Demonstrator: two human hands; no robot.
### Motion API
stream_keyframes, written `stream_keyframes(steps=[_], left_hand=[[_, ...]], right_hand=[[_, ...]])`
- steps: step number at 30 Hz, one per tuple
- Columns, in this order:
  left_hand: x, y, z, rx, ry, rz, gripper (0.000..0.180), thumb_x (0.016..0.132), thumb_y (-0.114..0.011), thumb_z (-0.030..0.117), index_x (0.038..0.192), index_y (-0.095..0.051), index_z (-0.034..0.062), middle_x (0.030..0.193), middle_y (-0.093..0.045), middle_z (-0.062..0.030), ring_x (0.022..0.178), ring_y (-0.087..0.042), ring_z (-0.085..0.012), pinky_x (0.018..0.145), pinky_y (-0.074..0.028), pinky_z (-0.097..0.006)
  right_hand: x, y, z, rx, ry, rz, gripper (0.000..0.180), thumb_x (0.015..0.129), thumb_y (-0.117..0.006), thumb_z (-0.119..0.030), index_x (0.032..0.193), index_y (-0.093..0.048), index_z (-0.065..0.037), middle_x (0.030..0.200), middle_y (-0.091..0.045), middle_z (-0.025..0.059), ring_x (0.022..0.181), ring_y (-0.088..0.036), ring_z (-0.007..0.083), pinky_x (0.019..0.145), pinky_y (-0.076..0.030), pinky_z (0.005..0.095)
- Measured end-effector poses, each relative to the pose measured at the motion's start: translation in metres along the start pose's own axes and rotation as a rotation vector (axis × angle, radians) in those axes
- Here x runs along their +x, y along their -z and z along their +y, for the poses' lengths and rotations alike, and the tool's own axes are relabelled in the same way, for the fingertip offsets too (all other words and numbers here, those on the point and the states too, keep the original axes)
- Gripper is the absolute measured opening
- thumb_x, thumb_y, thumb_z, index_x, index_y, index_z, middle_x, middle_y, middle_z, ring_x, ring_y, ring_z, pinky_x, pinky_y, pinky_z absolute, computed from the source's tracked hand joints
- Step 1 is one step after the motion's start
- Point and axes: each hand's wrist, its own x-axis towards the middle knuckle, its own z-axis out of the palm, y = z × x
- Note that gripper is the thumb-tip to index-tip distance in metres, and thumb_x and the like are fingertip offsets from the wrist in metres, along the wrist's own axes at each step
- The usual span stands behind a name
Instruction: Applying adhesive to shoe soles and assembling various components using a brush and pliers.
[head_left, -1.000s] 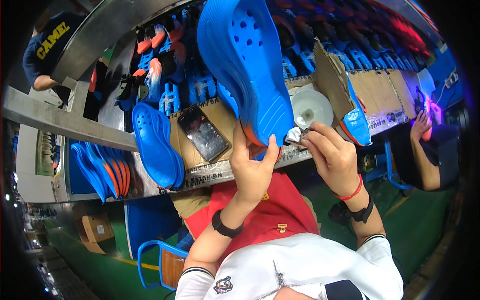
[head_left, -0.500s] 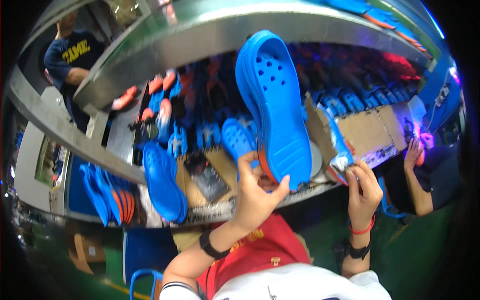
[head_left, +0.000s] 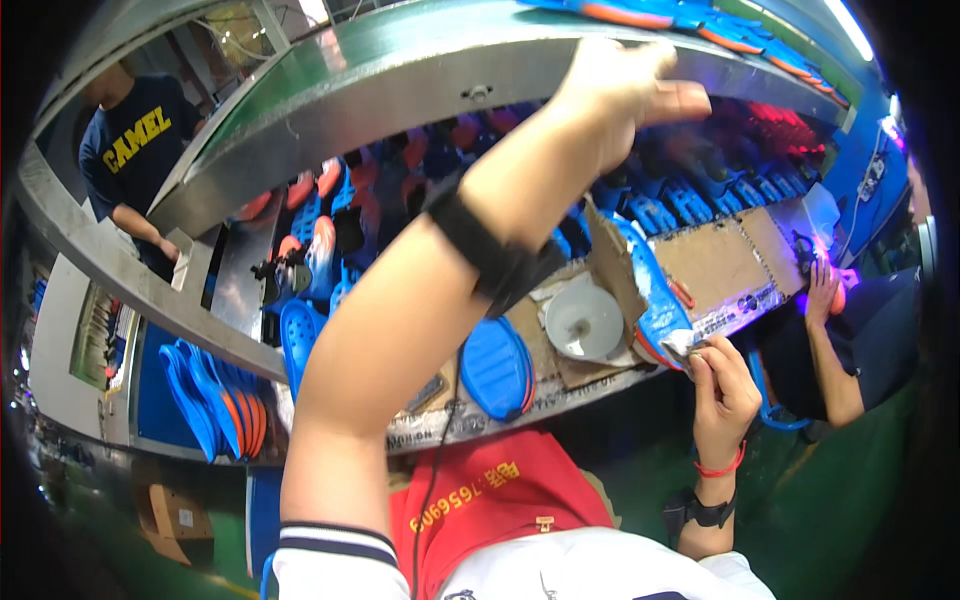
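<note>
— Factory bench (head_left: 600, 385) with cardboard lining, blue clogs racked behind, head view. Hands?

— Left hand (head_left: 625, 85) raised high to the metal shelf (head_left: 400, 70), fingers curled; can't tell if it holds anything. Right hand (head_left: 722, 395) pinches a small rag (head_left: 683, 343) against a blue clog (head_left: 655, 290) at the bench edge.

— Nearby?

— White funnel (head_left: 583, 320), another blue clog (head_left: 495, 365) lying flat.

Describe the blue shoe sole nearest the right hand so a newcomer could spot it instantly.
Start at the cardboard-covered workbench. Right of the white funnel-shaped dish, a blue sole stands on edge. The right hand pinches its lower tip; its neighbours lie flat.
</note>
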Motion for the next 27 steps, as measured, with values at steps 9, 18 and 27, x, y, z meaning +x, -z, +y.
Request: stream_keyframes(steps=[9,18,27], left_hand=[[-0.251,0.120,-0.110,1.525,-0.123,0.435,0.059,0.083,-0.072,0.008,0.130,-0.039,-0.0014,0.124,-0.040,-0.0180,0.087,-0.058,-0.0219,0.067,-0.053,-0.031],[-0.296,0.164,-0.148,0.781,0.284,0.696,0.074,0.077,-0.080,0.005,0.132,-0.032,-0.0046,0.126,-0.043,-0.0167,0.078,-0.064,-0.0184,0.066,-0.053,-0.028],[-0.300,0.153,-0.105,-0.150,0.331,0.480,0.050,0.089,-0.062,0.003,0.136,-0.044,0.0032,0.123,-0.060,-0.0099,0.110,-0.060,-0.0185,0.091,-0.052,-0.035]], right_hand=[[-0.017,-0.061,-0.014,0.015,0.189,-0.218,0.014,0.080,-0.070,0.003,0.093,-0.065,0.000,0.099,-0.065,0.0160,0.070,-0.065,0.0301,0.059,-0.052,0.0342],[-0.008,-0.118,0.005,-0.182,0.289,-0.340,0.010,0.085,-0.068,-0.008,0.092,-0.062,-0.004,0.102,-0.063,0.0127,0.065,-0.065,0.0319,0.056,-0.051,0.0385],[-0.004,-0.135,0.030,-0.244,0.273,-0.431,0.012,0.082,-0.069,-0.011,0.091,-0.063,-0.006,0.100,-0.063,0.0113,0.066,-0.067,0.0324,0.058,-0.054,0.0393]])
